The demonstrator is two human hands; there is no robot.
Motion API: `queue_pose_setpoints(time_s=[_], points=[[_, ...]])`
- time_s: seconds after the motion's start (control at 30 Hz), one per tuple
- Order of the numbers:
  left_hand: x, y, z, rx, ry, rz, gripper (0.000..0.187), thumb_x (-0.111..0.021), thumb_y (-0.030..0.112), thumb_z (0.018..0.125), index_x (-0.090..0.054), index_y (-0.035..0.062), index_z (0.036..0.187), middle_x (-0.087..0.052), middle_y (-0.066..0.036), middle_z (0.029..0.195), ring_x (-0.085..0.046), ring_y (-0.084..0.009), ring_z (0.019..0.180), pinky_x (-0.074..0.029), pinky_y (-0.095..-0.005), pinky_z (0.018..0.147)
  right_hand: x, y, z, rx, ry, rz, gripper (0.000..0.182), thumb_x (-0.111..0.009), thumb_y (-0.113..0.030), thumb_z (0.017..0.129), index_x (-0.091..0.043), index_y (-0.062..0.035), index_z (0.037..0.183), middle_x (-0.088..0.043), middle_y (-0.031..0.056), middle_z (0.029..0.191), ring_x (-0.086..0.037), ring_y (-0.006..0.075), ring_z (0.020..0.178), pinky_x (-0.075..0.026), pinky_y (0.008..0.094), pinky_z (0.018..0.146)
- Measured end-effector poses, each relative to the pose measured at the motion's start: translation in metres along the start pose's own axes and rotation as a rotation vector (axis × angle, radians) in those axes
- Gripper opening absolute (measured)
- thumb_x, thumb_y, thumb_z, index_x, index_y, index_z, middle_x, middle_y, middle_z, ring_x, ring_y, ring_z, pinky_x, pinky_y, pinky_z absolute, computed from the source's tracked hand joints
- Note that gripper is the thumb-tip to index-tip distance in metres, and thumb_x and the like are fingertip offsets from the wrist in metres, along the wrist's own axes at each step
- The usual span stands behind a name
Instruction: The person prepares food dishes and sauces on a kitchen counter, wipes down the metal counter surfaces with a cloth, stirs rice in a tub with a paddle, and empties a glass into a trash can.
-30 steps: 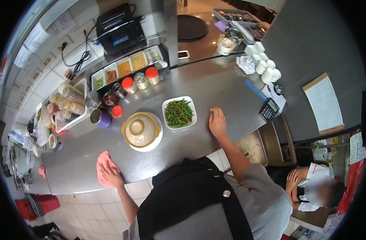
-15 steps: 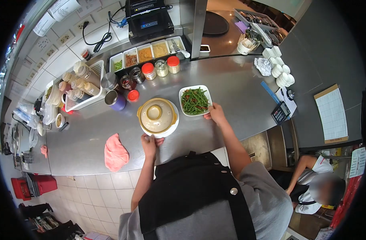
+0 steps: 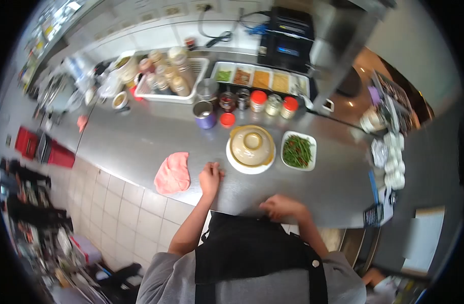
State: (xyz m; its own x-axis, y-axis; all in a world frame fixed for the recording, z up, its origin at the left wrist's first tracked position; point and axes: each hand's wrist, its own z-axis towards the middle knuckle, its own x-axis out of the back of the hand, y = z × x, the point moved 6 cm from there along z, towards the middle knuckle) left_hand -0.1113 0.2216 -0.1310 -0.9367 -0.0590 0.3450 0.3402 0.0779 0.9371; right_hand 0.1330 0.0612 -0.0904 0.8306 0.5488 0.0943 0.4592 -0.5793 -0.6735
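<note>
A beige lidded clay pot rests on a white plate on the steel counter. To its right, a square white dish holds green beans with reddish bits. My left hand is over the counter between the pot and a pink cloth, its fingers curled and nothing visible in them. Near the counter's front edge is my right hand, below the dish and apart from it, fingers curled with no object showing.
Along the back stand several jars, a purple metal cup, a basket of squeeze bottles and a topping tray. A calculator lies at the counter's right end, near stacked white cups. Another person's arm shows at lower right.
My right hand has let go of the bean dish and drawn back toward my body. My left hand has come off the pot's plate and moved left. The head view has turned.
</note>
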Motion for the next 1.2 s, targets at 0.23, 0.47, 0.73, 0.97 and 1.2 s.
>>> queue_pose_setpoints(time_s=[0.23, 0.47, 0.73, 0.97, 1.2], points=[[0.181, -0.063, -0.123, 0.087, 0.855, 0.226, 0.037, -0.048, 0.026, 0.102, -0.056, 0.0002, 0.077, -0.053, -0.006, 0.06, -0.049, -0.0119, 0.057, -0.04, -0.0305, 0.055, -0.1, -0.072, 0.063, 0.528, -0.227, -0.784, 0.041, -0.059, -0.036, 0.094, -0.065, -0.0034, 0.117, -0.067, 0.0197, 0.109, -0.063, 0.0362, 0.1, -0.049, 0.0441, 0.087], [0.201, -0.365, -0.395, 1.015, 0.426, 0.007, 0.033, -0.051, 0.031, 0.098, -0.065, 0.0039, 0.087, -0.066, -0.01, 0.07, -0.064, -0.0222, 0.063, -0.051, -0.0366, 0.053, -0.137, -0.168, 0.112, 0.849, -0.008, -0.654, 0.062, -0.065, -0.036, 0.092, -0.045, -0.0003, 0.138, -0.043, 0.0274, 0.138, -0.043, 0.0425, 0.128, -0.036, 0.0469, 0.108], [0.217, -0.382, -0.449, 1.037, 0.057, 0.257, 0.029, -0.054, 0.029, 0.095, -0.067, 0.0027, 0.096, -0.068, -0.013, 0.075, -0.066, -0.022, 0.067, -0.054, -0.0366, 0.061, -0.216, -0.247, 0.265, 0.613, 0.739, -0.813, 0.087, -0.065, -0.052, 0.086, -0.029, -0.0049, 0.15, -0.017, 0.0399, 0.15, -0.016, 0.0543, 0.141, -0.019, 0.0592, 0.114], [0.406, -0.42, -0.346, 0.794, 0.382, 0.107, 0.022, -0.055, 0.017, 0.093, -0.066, 0.0005, 0.103, -0.07, -0.014, 0.085, -0.068, -0.019, 0.076, -0.054, -0.0332, 0.068, -0.321, -0.356, 0.355, 1.027, 0.472, -0.781, 0.05, -0.07, -0.027, 0.081, -0.058, -0.0147, 0.127, -0.049, 0.015, 0.137, -0.045, 0.0403, 0.124, -0.036, 0.0509, 0.106], [0.545, -0.398, -0.282, 0.699, 0.62, -0.189, 0.026, -0.052, 0.014, 0.096, -0.059, 0.0048, 0.119, -0.07, -0.011, 0.101, -0.067, -0.0174, 0.086, -0.052, -0.0306, 0.073, -0.319, -0.453, 0.345, 1.045, 0.578, -0.805, 0.054, -0.065, -0.031, 0.083, -0.055, -0.0167, 0.134, -0.041, 0.0134, 0.148, -0.041, 0.038, 0.13, -0.034, 0.0525, 0.106]])
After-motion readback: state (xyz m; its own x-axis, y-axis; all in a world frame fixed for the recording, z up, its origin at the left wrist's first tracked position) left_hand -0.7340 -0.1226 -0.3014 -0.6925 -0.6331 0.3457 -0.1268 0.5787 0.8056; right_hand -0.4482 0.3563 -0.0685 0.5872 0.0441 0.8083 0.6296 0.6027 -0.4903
